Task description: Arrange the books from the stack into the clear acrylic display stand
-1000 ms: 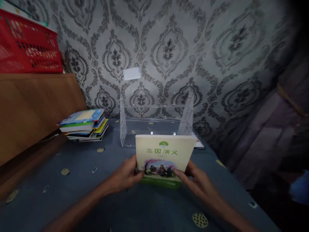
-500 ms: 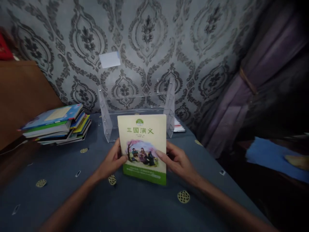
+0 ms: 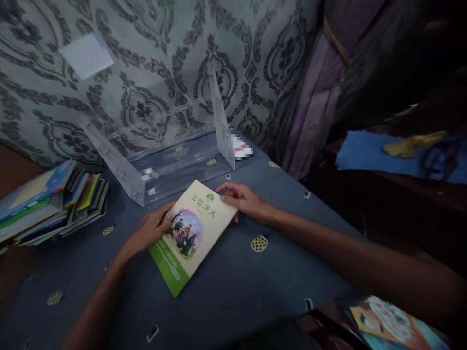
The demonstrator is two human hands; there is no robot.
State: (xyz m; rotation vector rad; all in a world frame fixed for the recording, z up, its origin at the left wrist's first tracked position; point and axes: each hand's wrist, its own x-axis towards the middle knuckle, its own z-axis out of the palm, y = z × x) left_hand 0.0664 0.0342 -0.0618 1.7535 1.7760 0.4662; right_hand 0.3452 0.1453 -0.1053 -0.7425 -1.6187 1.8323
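A thin cream book with a green lower band and a painted scene is tilted clockwise between my two hands, cover up. My left hand grips its left edge, thumb on the cover and the other fingers mostly hidden beneath. At the upper right corner, my right hand is closed on the book with the thumb on top. Just beyond the book stands a clear acrylic rack, with see-through side panels and nothing visible inside it.
To the left lies a stack of books. A blurred white and red item sits behind the rack's right panel. The patterned blue cloth covers the table; on the right are a blue cloth and a colourful printed item.
The book has gone from upright to turned clockwise and leaned back. My right hand has shifted from its right side to its upper corner. The view has swung right.
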